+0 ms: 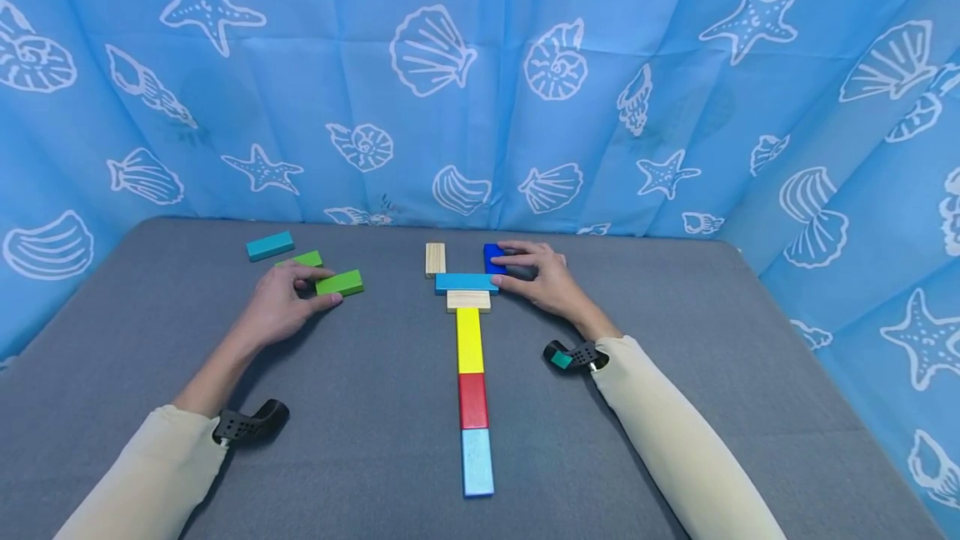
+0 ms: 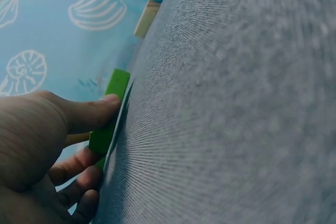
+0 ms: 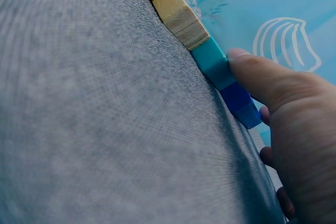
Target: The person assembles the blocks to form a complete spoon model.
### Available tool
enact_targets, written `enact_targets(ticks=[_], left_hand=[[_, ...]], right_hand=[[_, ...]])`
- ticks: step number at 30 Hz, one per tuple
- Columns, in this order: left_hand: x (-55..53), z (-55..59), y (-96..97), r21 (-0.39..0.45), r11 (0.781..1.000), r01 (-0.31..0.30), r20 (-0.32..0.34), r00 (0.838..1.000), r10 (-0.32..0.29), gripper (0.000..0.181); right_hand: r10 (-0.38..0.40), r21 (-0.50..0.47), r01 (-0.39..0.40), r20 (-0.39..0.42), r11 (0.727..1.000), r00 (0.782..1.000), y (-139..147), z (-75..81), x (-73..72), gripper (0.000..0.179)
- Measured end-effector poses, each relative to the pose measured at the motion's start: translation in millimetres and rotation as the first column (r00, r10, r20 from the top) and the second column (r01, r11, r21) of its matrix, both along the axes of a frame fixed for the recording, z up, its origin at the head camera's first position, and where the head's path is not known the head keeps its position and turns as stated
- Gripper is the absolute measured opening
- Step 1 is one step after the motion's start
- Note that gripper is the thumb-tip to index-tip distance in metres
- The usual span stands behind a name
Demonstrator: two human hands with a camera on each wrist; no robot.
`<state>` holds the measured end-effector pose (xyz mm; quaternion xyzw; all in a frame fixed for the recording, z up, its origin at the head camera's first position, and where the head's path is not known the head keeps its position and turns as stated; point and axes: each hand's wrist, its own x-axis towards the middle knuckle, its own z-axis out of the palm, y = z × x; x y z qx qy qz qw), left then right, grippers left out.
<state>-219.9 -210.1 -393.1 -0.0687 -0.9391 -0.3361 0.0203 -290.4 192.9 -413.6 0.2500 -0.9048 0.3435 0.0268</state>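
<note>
My left hand pinches a green block between thumb and fingers, low over the grey table at left. A second green block, partly behind the fingers, lies beside it. My right hand is at the far end of a line of blocks. Its fingers bend over a dark blue block, while the thumb touches the right end of a crosswise blue block. The dark blue block stretches away from that crosswise block, and a wooden block does likewise on its left.
Another wooden block lies crosswise below the blue one. From it a yellow block, a red block and a light blue block run toward me. A teal block lies far left. Behind the table hangs a patterned blue curtain.
</note>
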Motion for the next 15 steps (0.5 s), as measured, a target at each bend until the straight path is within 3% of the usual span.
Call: enact_targets(ticks=[6,15], left_hand=[[1.1,6.2,5.5,0.005,1.0,0.004,0.018,1.0,-0.005,0.047],[6.3,16.7,23.4,0.034,0.997,0.074,-0.037,0.997,-0.073,0.045]], right_hand=[[0.006,-0.002,-0.006,-0.008,1.0,1.0,0,1.5,0.5,0.041],[-0.001,0.001,0.001,-0.024,1.0,1.0,0,0.6,0.8,0.04]])
